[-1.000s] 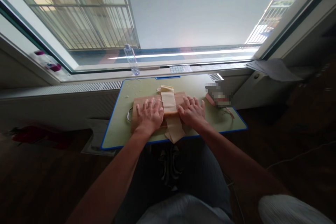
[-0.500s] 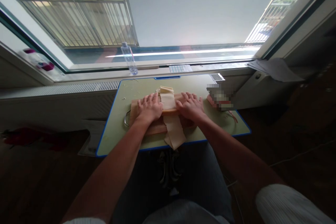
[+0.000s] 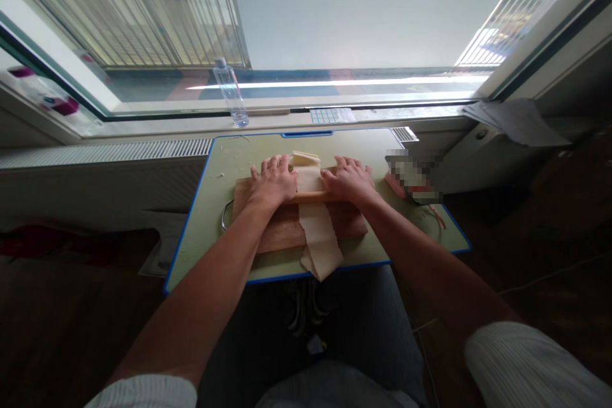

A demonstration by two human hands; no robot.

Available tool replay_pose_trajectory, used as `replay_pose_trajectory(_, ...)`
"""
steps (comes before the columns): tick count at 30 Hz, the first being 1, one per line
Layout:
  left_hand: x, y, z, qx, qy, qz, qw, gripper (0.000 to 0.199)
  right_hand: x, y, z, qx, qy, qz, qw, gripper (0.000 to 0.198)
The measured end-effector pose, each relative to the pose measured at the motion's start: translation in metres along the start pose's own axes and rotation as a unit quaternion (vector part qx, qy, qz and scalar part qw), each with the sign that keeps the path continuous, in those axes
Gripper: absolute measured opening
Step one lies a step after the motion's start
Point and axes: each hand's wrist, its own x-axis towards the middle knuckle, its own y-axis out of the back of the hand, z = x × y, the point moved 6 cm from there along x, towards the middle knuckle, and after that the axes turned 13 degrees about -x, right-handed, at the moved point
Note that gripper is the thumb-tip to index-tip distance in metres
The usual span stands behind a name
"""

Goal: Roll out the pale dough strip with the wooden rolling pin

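Observation:
My left hand (image 3: 274, 182) lies palm down over the left part of a wooden rolling pin (image 3: 313, 197), its fingers stretched forward. Over the right part rests my right hand (image 3: 350, 180), also flat with the fingers spread. Between the hands the pin crosses a long pale strip of dough (image 3: 318, 229). The strip's far end is folded over, and its near end hangs past the front of the wooden cutting board (image 3: 277, 233). Both ends of the pin are covered by my hands. A metal handle (image 3: 226, 213) sticks out at the board's left side.
The board lies on a small green table (image 3: 201, 229) with a blue edge. A pixelated object (image 3: 414, 178) is at its right. A clear bottle (image 3: 232, 94) stands on the windowsill behind, and papers (image 3: 516, 124) lie at the right. Dough crumbs (image 3: 220, 175) dot the left tabletop.
My hands and the rolling pin have moved forward over the dough, away from me, baring more of the board in front. The view has tilted slightly downward.

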Motion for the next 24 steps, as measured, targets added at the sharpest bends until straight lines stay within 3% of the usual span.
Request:
replay_pose_trajectory(7,-0.038,-0.002,0.003,0.013,-0.008,0.025,1.000,0.070,-0.043,-0.002,0.001,-0.061,0.007,0.021,0.998,0.076)
replay_pose_trajectory(12,-0.080,-0.007,0.003,0.019,-0.022,0.072,0.997,0.066,-0.088,-0.002,0.000,-0.067,0.002,0.081,0.994,0.072)
replay_pose_trajectory(16,-0.105,-0.011,0.002,0.022,-0.040,0.074,0.996,0.068,-0.115,-0.004,0.001,-0.065,0.007,0.102,0.993,0.072)
replay_pose_trajectory(20,-0.105,-0.011,0.003,0.025,-0.037,0.071,0.996,0.067,-0.115,-0.003,0.000,-0.066,0.007,0.102,0.993,0.071)
replay_pose_trajectory(24,-0.077,-0.008,0.002,0.019,-0.017,0.070,0.997,0.066,-0.088,0.000,0.000,-0.050,-0.006,0.080,0.995,0.071)
